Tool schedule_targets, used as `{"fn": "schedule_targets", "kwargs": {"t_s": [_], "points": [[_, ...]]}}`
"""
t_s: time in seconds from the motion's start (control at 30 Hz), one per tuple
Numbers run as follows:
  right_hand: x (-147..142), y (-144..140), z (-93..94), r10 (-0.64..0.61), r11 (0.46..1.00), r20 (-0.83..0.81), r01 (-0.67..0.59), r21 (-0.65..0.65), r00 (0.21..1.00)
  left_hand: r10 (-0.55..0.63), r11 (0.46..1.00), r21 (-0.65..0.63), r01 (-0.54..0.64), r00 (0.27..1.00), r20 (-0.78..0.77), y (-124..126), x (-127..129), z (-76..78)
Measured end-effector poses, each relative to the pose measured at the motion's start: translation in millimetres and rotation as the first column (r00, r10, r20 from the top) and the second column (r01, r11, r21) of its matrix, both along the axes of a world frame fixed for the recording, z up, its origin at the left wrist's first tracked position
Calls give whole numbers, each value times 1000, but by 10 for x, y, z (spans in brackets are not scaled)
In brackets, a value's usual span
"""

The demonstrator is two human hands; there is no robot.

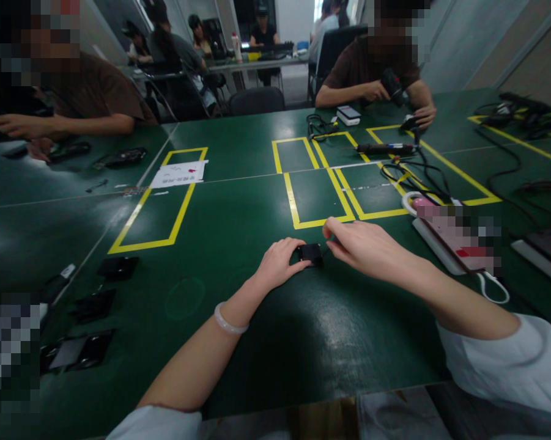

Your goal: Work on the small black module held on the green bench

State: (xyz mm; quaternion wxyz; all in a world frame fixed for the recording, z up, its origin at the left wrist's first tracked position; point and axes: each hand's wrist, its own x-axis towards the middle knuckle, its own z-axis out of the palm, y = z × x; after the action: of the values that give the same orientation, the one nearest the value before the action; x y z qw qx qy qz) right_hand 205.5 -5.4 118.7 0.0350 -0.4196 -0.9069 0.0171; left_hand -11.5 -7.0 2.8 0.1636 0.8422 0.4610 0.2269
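A small black rectangular piece (310,253) lies on the green table (238,342) in front of me. My left hand (282,263) grips its left side, with the thumb along the near edge and the fingers at the far edge. Just to the right, my right hand (360,244) is closed in a pinch, its fingertips close to the piece's right edge. Something thin and dark seems to sit at those fingertips, too small to name.
At left lie several black parts (118,267) and a paper sheet (181,173). Yellow tape outlines (293,208) mark the table. A phone (458,241), a corded pen-shaped tool (385,149) and cables (433,177) are at right. Across sits a person (364,73) holding a power screwdriver (393,87).
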Motion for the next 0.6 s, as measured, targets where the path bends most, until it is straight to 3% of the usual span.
{"fn": "schedule_targets", "kwargs": {"t_s": [0.37,0.6], "points": [[10,23,-28,-11,1000,44,10,16,999,-2,1000,13,2,1000,2,3,2,-7],[17,-11,3,1,1000,-31,-1,-2,1000,0,1000,17,0,1000,4,0,0,-12]]}}
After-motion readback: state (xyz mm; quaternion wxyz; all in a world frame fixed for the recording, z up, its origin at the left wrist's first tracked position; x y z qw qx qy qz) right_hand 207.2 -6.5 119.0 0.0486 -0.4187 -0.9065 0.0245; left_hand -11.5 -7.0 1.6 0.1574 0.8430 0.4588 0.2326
